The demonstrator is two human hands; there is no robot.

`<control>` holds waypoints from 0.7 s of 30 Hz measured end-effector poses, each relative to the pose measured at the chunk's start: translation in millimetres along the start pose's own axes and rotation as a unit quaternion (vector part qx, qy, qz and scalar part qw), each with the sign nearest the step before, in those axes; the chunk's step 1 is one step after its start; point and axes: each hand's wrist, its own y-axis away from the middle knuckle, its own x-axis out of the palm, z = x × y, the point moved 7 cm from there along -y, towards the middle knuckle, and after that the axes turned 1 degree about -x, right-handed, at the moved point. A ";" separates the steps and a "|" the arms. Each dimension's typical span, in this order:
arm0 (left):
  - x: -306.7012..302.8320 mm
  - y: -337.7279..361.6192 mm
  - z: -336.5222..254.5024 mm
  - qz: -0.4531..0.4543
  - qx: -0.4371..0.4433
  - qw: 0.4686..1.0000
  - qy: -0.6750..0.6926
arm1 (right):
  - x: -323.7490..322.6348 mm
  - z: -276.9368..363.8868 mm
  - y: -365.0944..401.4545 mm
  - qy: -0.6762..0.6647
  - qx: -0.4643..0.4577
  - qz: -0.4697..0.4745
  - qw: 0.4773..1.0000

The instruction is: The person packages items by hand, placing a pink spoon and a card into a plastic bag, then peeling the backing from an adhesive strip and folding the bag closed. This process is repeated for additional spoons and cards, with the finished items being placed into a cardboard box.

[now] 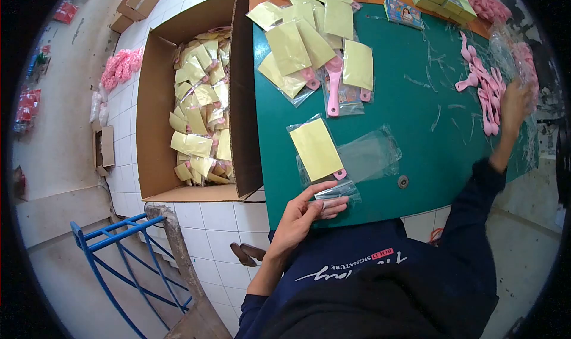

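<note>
top (333, 239): navy | print: white script (351, 269), small "SIGNATURE" lettering (350, 264), red label (382, 254) reading "BOLD" | left sleeve (252, 312), right sleeve (470, 223): navy, ending at forearm | black cloth (369, 294): plain, over chest | left hand (304, 215), right hand (516, 99): ungloved

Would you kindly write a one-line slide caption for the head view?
At a green table, the left hand holds a clear plastic bag while the right hand is beside pink plastic pieces.
</note>
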 end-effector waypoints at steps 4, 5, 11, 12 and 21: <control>0.6 0.9 -2.2 -0.003 -0.001 1.000 0.018 | 73.8 160.9 73.2 -0.116 -0.168 0.201 0.958; 1.6 2.0 -2.9 0.006 -0.001 1.000 0.030 | 101.8 188.6 101.1 -0.250 -0.133 0.266 0.922; 1.7 14.9 -7.4 0.031 -0.023 0.996 0.085 | 146.8 239.3 145.0 -0.316 -0.223 0.267 0.883; 1.0 17.1 -7.6 0.037 -0.027 0.993 0.105 | 148.0 238.7 144.1 -0.323 -0.210 0.272 0.882; -18.2 11.0 -26.2 -0.135 0.145 0.924 -0.327 | 151.6 229.5 142.6 -0.363 -0.088 0.334 0.865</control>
